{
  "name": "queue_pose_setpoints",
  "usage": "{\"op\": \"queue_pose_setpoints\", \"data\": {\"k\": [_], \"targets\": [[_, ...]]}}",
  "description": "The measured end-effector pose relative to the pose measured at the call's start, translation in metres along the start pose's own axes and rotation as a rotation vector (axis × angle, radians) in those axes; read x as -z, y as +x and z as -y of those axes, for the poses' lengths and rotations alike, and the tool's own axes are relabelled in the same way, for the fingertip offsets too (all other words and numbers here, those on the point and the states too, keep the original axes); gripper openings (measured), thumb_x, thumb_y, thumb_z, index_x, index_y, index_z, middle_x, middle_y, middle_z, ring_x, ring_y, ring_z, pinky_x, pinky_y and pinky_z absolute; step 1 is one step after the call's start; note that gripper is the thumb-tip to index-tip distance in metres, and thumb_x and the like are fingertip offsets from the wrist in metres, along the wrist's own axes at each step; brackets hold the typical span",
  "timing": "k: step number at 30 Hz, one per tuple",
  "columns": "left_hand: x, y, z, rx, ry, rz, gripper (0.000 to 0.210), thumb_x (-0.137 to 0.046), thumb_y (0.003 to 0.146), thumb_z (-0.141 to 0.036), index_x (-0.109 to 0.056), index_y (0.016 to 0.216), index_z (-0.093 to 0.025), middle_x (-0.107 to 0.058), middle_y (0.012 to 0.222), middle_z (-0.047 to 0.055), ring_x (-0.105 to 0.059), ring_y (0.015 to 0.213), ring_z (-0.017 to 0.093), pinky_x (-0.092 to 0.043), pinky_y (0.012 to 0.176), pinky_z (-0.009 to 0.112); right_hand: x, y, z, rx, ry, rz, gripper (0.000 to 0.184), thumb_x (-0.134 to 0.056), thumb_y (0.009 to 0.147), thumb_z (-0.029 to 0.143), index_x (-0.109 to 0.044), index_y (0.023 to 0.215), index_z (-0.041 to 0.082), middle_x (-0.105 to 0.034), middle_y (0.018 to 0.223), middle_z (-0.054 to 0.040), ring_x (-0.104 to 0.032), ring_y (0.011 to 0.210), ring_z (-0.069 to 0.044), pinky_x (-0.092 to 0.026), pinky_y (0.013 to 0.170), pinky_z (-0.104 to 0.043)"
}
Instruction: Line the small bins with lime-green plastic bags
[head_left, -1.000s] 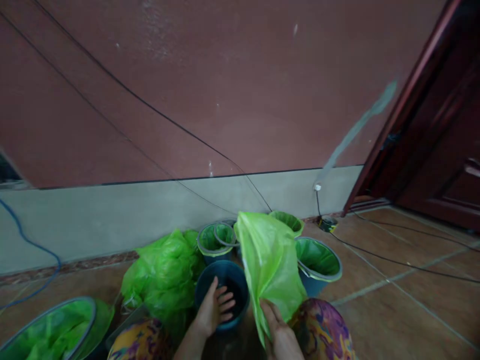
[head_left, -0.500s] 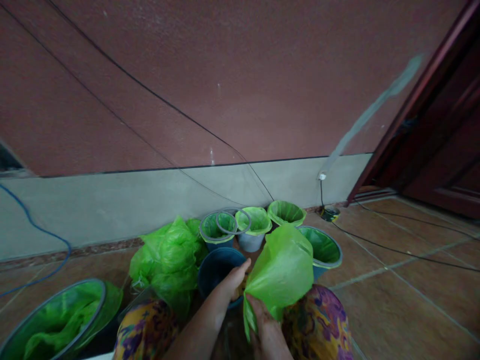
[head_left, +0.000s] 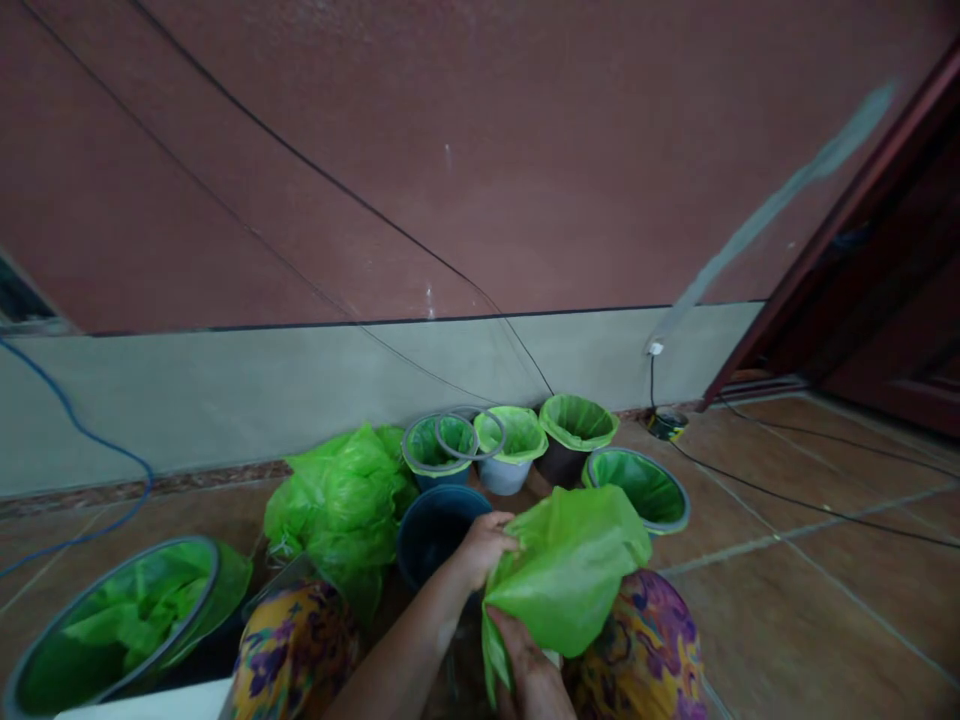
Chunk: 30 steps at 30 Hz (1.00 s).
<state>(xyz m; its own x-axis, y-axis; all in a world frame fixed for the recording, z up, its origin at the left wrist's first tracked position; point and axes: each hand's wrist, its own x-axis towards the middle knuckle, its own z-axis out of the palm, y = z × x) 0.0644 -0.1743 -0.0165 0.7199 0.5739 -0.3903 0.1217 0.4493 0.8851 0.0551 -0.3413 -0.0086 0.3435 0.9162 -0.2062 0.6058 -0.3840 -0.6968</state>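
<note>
A thin green plastic bag [head_left: 574,565] is puffed out between my two hands, above my right knee. My right hand [head_left: 525,660] pinches its gathered edge low down, and a loose flap hangs past the fingers. At the bag's left side, my left hand [head_left: 484,550] has its fingers curled in against the plastic. Just beyond the left wrist stands an unlined dark blue bucket [head_left: 439,530], partly covered by my arm.
Several buckets with green liners, such as the white bucket [head_left: 506,470], stand by the wall. Grey rings [head_left: 470,432] lie across two of them. A green bag heap [head_left: 341,500] is left of centre; a large lined bin [head_left: 112,625] stands front left. Black cable [head_left: 757,485] crosses the tiles.
My left hand has come right, its fingers folding from outstretched onto the bag. The bag has shifted right and lower. My right hand keeps its pinch. The view has turned slightly.
</note>
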Motion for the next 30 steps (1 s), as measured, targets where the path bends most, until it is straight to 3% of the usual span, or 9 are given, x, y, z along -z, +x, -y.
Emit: {"op": "queue_pose_setpoints", "data": {"k": [6, 10, 13, 17, 19, 23, 25, 28, 30], "targets": [[0.027, -0.019, -0.022, -0.122, -0.034, -0.139, 0.051, -0.064, 0.059, -0.012, -0.063, 0.109, -0.015, -0.066, 0.07, 0.0, -0.056, 0.054, 0.011, -0.043, 0.057, 0.024, -0.012, -0.001, -0.012, 0.077, 0.078, -0.139, 0.073, -0.052, 0.067, 0.008, -0.046, 0.14, 0.013, -0.053, 0.139, -0.0125, -0.056, 0.123, -0.024, -0.045, 0.102, -0.031], [0.042, -0.031, -0.023, -0.189, -0.045, -0.316, 0.069, -0.068, 0.06, -0.017, -0.049, 0.126, -0.02, -0.064, 0.071, -0.002, -0.056, 0.055, 0.012, -0.043, 0.057, 0.024, -0.015, -0.002, -0.017, 0.097, 0.112, -0.13, 0.068, -0.049, 0.071, 0.009, -0.047, 0.139, 0.012, -0.055, 0.137, -0.0119, -0.053, 0.126, -0.022, -0.04, 0.107, -0.032], [0.05, -0.037, -0.019, -0.293, -0.014, -0.338, 0.052, -0.066, 0.062, -0.018, -0.053, 0.113, -0.023, -0.059, 0.065, -0.006, -0.053, 0.054, 0.011, -0.042, 0.058, 0.023, -0.014, -0.002, -0.015, 0.101, 0.196, -0.132, 0.071, -0.047, 0.071, 0.007, -0.042, 0.142, 0.014, -0.063, 0.128, -0.0099, -0.059, 0.119, -0.02, -0.043, 0.105, -0.031], [0.06, -0.04, -0.008, -0.343, 0.098, -0.268, 0.005, -0.058, 0.062, -0.015, -0.058, 0.064, -0.019, -0.054, 0.056, -0.005, -0.05, 0.055, 0.01, -0.039, 0.058, 0.021, -0.007, -0.004, -0.013, 0.059, 0.338, -0.383, 0.054, -0.043, 0.084, 0.018, -0.048, 0.138, 0.016, -0.07, 0.117, -0.009, -0.064, 0.111, -0.019, -0.048, 0.098, -0.029], [0.062, -0.038, -0.001, -0.301, 0.23, -0.25, 0.012, -0.054, 0.061, -0.012, -0.059, 0.053, -0.018, -0.055, 0.053, -0.003, -0.05, 0.055, 0.012, -0.039, 0.058, 0.022, 0.0, -0.006, -0.016, 0.037, 0.361, -0.485, 0.046, -0.044, 0.089, 0.028, -0.056, 0.132, 0.017, -0.069, 0.118, -0.0085, -0.064, 0.11, -0.019, -0.05, 0.095, -0.026], [0.046, -0.025, 0.006, -0.18, 0.424, -0.167, 0.014, -0.057, 0.065, -0.015, -0.068, 0.056, -0.017, -0.061, 0.054, 0.0, -0.055, 0.059, 0.016, -0.04, 0.06, 0.025, 0.011, -0.009, -0.02, 0.077, 0.343, -0.501, 0.042, -0.045, 0.091, 0.041, -0.067, 0.12, 0.018, -0.073, 0.11, -0.0081, -0.068, 0.103, -0.021, -0.053, 0.089, -0.025], [0.03, -0.017, 0.008, -0.088, 0.352, -0.042, 0.016, -0.064, 0.069, -0.026, -0.07, 0.059, -0.016, -0.064, 0.057, 0.001, -0.057, 0.061, 0.017, -0.041, 0.061, 0.026, 0.012, -0.011, -0.019, 0.117, 0.309, -0.516, 0.043, -0.045, 0.091, 0.043, -0.07, 0.113, 0.017, -0.074, 0.106, -0.0093, -0.07, 0.098, -0.022, -0.054, 0.089, -0.028], [0.007, -0.011, 0.015, 0.095, 0.001, 0.167, 0.035, -0.065, 0.074, -0.047, -0.071, 0.072, -0.013, -0.068, 0.067, 0.005, -0.062, 0.068, 0.02, -0.046, 0.067, 0.031, 0.008, -0.013, -0.015, 0.166, 0.231, -0.5, 0.044, -0.042, 0.092, 0.043, -0.073, 0.107, 0.017, -0.075, 0.1, -0.01, -0.072, 0.092, -0.023, -0.056, 0.085, -0.029], [-0.003, -0.012, 0.022, 0.162, -0.222, 0.189, 0.038, -0.067, 0.074, -0.049, -0.072, 0.081, -0.012, -0.07, 0.073, 0.007, -0.064, 0.078, 0.023, -0.047, 0.076, 0.033, 0.004, -0.013, -0.017, 0.186, 0.18, -0.459, 0.043, -0.041, 0.092, 0.041, -0.073, 0.108, 0.017, -0.075, 0.102, -0.0095, -0.071, 0.094, -0.023, -0.056, 0.085, -0.029]]}}
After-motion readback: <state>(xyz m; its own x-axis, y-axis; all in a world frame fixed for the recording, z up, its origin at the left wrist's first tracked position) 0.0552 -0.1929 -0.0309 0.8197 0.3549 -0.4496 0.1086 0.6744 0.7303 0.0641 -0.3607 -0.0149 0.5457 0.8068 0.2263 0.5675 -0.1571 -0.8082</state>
